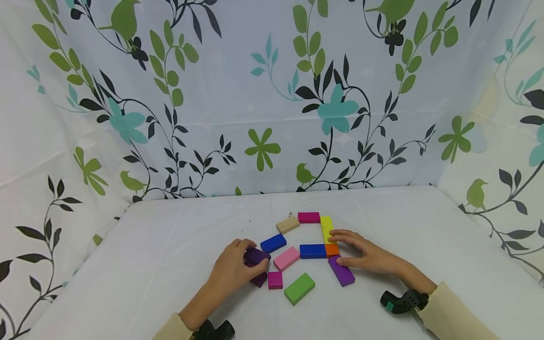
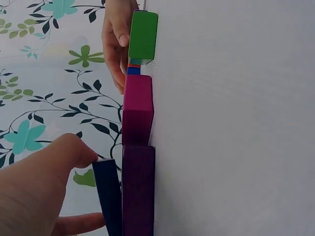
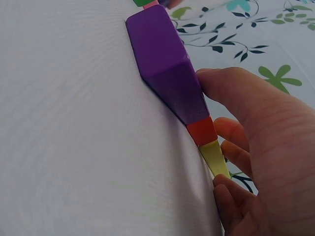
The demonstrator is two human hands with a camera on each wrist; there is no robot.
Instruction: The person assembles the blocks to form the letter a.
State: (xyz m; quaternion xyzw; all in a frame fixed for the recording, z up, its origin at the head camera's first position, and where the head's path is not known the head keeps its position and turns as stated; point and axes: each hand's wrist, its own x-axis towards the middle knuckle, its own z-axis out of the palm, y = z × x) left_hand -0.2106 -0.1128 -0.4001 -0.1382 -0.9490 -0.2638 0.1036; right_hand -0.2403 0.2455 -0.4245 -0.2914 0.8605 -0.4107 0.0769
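My left hand (image 1: 233,265) pinches a dark purple block (image 1: 257,255) between thumb and fingers; in the left wrist view this block (image 2: 106,191) looks dark blue and tilts slightly. Close beside it is a second dark purple block (image 2: 139,191), with a magenta block (image 2: 138,105) at its end. My right hand (image 1: 365,252) rests at the right side of the arrangement, its thumb against a violet block (image 1: 342,271) and its fingertips along a yellow block (image 1: 326,230). An orange block (image 1: 332,250) lies between those two. The right wrist view shows the thumb at the violet block's edge.
On the white-covered table (image 1: 127,283), a green block (image 1: 299,288) lies nearest the front. A pink block (image 1: 286,259), blue blocks (image 1: 313,251), a tan block (image 1: 287,225) and another magenta block (image 1: 309,217) lie between and beyond the hands. A patterned cloth (image 1: 272,104) hangs behind.
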